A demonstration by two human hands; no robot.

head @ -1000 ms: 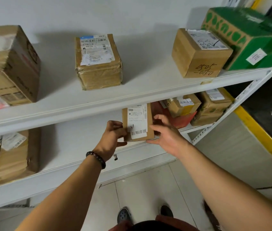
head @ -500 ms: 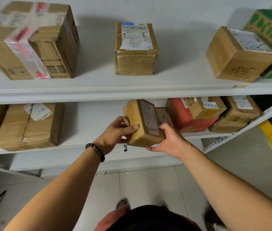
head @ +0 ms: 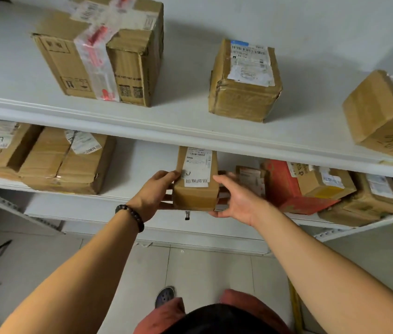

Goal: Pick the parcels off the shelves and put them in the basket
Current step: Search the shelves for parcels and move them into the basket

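While left hand [head: 153,196] grips parcel [head: 196,197], it seemingly overhangs shelf edge [head: 118,197].

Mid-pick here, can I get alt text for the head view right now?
The left hand and right hand hold a small brown parcel with a white label at the front edge of the lower shelf. A red box lies to its right; brown boxes stand on the upper shelf.
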